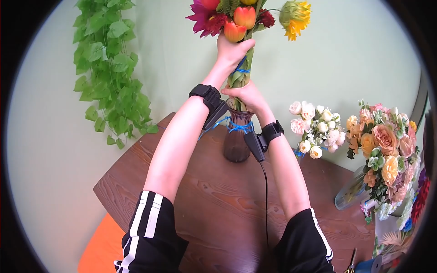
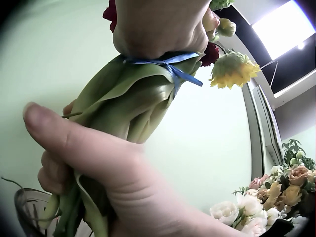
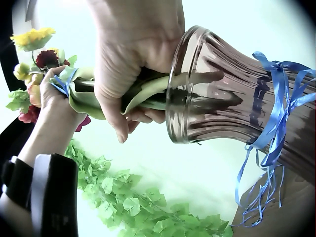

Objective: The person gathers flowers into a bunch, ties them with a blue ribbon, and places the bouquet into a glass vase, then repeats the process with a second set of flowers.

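A bouquet of artificial flowers [image 1: 235, 32] with orange-red tulips, dark red blooms and a drooping yellow flower is held upright over a vase. My left hand [image 1: 232, 51] grips the stems just under the blooms, above a blue ribbon [image 2: 168, 64] tied round them. Lower down, my right hand [image 1: 249, 96] wraps the green stems [image 3: 143, 94], its thumb across them, close to the rim of the purplish glass vase [image 3: 222, 94]. Through the glass neck, the stem ends show inside the mouth. A blue ribbon bow [image 3: 279, 113] circles the vase's neck.
The vase stands on a dark brown wooden table [image 1: 205, 204]. To the right are white roses [image 1: 318, 127] and a peach-pink bouquet [image 1: 387, 141] in a clear vase. Green ivy [image 1: 109, 68] hangs at left. Scissors [image 1: 351, 261] lie at the front right. A black cable [image 1: 266, 200] trails down.
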`<state>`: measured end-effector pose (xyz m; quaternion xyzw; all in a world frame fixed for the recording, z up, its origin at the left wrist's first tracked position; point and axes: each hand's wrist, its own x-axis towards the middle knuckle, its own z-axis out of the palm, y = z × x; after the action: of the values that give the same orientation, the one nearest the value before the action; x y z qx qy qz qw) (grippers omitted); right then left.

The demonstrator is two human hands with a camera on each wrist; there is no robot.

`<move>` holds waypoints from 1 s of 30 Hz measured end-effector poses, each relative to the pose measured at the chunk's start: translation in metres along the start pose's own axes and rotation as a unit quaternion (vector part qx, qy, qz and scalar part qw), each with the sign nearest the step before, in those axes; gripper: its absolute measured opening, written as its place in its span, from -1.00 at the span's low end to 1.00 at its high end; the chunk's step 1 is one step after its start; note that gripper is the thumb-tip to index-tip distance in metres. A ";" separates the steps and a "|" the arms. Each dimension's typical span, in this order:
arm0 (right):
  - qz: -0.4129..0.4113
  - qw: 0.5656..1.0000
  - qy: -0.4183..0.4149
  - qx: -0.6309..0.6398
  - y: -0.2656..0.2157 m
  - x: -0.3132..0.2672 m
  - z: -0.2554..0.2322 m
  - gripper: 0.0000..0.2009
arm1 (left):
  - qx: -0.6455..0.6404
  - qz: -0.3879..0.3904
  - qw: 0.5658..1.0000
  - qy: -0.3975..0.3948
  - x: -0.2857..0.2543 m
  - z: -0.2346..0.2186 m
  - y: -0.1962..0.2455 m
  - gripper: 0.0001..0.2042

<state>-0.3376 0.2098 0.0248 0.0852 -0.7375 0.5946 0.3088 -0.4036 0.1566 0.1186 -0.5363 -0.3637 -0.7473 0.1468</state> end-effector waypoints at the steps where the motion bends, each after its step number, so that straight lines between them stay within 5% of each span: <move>1: 0.008 1.000 -0.001 0.000 0.001 0.000 0.000 -0.72 | 0.003 0.000 1.000 0.008 -0.001 -0.001 -0.002 -0.76; 6: 0.090 0.985 -0.056 -0.136 0.006 0.002 -0.008 -0.60 | -0.002 -0.018 0.999 0.046 -0.014 -0.008 -0.011 -0.84; 13: 0.109 0.942 -0.108 -0.299 -0.004 -0.011 -0.022 -0.38 | 0.008 -0.021 1.000 -0.014 -0.039 -0.011 -0.018 -0.78; 16: 0.048 0.972 -0.002 -0.228 -0.012 -0.028 -0.022 -0.16 | -0.008 -0.044 0.998 -0.038 -0.046 -0.009 -0.017 -0.75; 17: 0.069 0.980 -0.030 -0.183 -0.014 -0.027 -0.026 0.02 | -0.010 -0.064 0.997 -0.045 -0.048 -0.010 -0.018 -0.76; 21: 0.020 0.999 0.036 0.030 -0.014 -0.029 -0.024 0.08 | 0.008 -0.091 0.994 -0.067 -0.059 -0.014 -0.021 -0.79; 27: -0.050 0.987 0.145 -0.056 -0.015 -0.015 -0.005 -0.06 | 0.043 -0.112 0.989 -0.091 -0.081 -0.005 -0.025 -0.67; 30: -0.051 0.976 0.179 -0.113 -0.026 -0.019 -0.004 -0.06 | 0.066 -0.216 0.968 -0.107 -0.090 -0.008 -0.040 -0.64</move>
<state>-0.3083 0.2020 0.0360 -0.0210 -0.7273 0.4963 0.4735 -0.3995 0.1630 0.0200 -0.5106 -0.5330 -0.6742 -0.0228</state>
